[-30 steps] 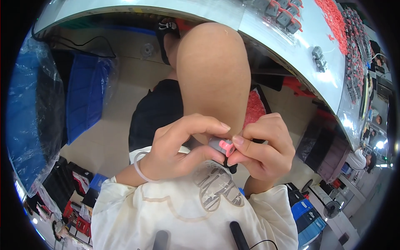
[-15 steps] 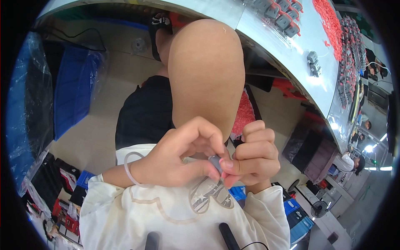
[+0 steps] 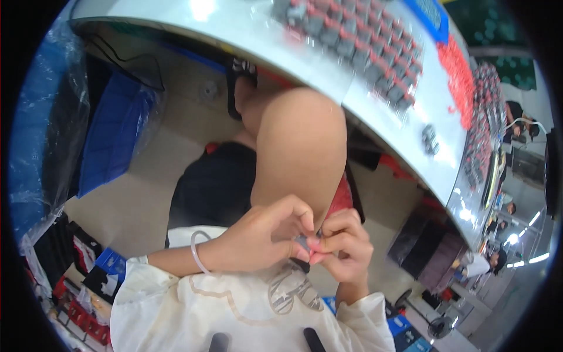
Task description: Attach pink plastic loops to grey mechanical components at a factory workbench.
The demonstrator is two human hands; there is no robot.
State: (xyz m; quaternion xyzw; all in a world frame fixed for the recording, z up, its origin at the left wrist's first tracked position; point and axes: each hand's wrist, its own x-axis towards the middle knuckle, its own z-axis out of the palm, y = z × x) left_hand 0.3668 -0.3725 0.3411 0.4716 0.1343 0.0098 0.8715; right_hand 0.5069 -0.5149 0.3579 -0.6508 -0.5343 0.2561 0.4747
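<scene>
Over my lap, my left hand [image 3: 264, 237] curls thumb and fingers around a small grey part [image 3: 302, 241], mostly hidden by the fingertips. My right hand [image 3: 347, 246] meets it from the right, its thumb and forefinger pinched against the part. A pinkish-red piece [image 3: 312, 242] shows at those fingertips; its shape is blurred and partly covered. On the table ahead lie rows of grey parts with red edging [image 3: 358, 44], like bigger numbers of the same kind.
A white table [image 3: 234, 36] curves across the far side, bearing a red pile of small pieces [image 3: 457, 82], a blue tray [image 3: 427, 17] and a few loose grey parts [image 3: 430, 139]. Blue crates [image 3: 111, 138] stand on the floor at left. A dark plastic-covered box [image 3: 425, 249] is at right.
The view has shifted, so more of the table and its rows of parts shows. Both hands sit lower in the picture, still together at the small grey part.
</scene>
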